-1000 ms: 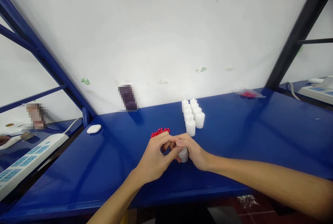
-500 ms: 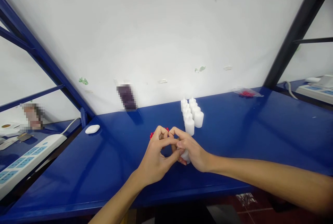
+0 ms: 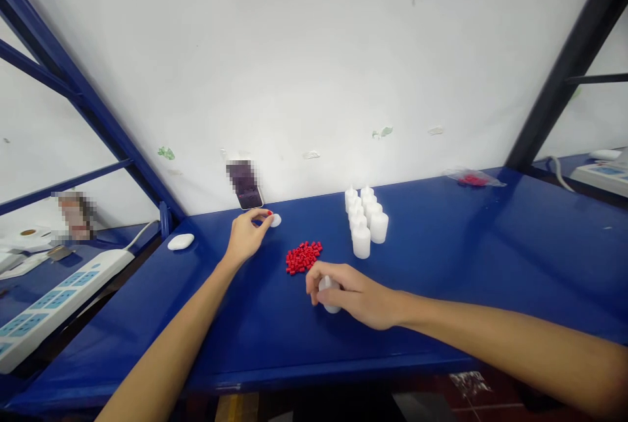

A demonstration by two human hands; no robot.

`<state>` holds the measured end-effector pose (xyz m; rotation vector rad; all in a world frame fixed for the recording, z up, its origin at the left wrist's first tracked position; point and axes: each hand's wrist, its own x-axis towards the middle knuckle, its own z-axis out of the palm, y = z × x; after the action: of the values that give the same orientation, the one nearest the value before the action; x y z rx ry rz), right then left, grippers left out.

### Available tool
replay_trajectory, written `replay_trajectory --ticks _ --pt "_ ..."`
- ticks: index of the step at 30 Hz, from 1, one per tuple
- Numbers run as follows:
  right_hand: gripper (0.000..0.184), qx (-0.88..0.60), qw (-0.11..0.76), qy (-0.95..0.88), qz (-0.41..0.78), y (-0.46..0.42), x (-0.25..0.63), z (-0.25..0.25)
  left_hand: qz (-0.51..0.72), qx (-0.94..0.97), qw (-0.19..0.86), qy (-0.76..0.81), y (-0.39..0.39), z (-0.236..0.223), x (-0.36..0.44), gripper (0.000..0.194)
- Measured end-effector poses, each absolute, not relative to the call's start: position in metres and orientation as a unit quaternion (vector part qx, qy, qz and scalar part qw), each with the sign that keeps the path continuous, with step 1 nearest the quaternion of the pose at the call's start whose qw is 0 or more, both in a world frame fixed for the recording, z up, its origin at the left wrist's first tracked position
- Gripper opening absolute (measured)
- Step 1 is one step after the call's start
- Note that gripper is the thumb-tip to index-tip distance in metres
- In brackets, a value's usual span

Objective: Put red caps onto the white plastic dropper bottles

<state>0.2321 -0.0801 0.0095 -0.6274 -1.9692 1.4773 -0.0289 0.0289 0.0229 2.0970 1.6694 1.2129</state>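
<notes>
Out ahead to the left, my left hand (image 3: 246, 235) pinches a small white round piece (image 3: 275, 220) with a bit of red (image 3: 269, 213) at the fingertips; its exact kind is unclear. My right hand (image 3: 354, 292) is wrapped round a small white plastic bottle (image 3: 328, 284) with a narrow tip, near the front of the table. Between the two hands lies a pile of little red tube-shaped caps (image 3: 303, 258). Beyond the right hand, several white bottles (image 3: 362, 243) stand upright in two rows.
The blue table (image 3: 441, 258) meets a white wall. A phone (image 3: 245, 185) leans there. At the left are a white oval object (image 3: 181, 241) and a power strip (image 3: 59, 301). A clear bag (image 3: 473, 178) with red pieces lies at the back right.
My hands were together over the bottle. The left has moved away, forward and left, with the white piece. The right stays round the bottle, and the red pile now shows fully.
</notes>
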Motion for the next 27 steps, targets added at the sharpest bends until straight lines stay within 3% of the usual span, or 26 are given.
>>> replay_trajectory --ticks 6,12,17,27 --pt "0.029 -0.203 0.204 -0.805 0.519 -0.079 0.233 0.013 0.386 0.723 0.074 0.568 0.039 0.003 -0.045 0.033" --pt "0.008 -0.224 0.304 -0.793 0.478 -0.082 0.235 0.012 0.361 0.77 0.09 0.518 0.008 0.016 -0.027 0.029" --pt "0.019 -0.243 0.396 -0.724 0.51 -0.075 0.24 0.006 0.197 0.855 0.138 0.459 -0.01 0.021 -0.014 0.037" --pt "0.022 -0.237 0.4 -0.705 0.535 -0.072 0.24 0.007 0.135 0.865 0.166 0.453 -0.014 0.025 -0.024 0.022"
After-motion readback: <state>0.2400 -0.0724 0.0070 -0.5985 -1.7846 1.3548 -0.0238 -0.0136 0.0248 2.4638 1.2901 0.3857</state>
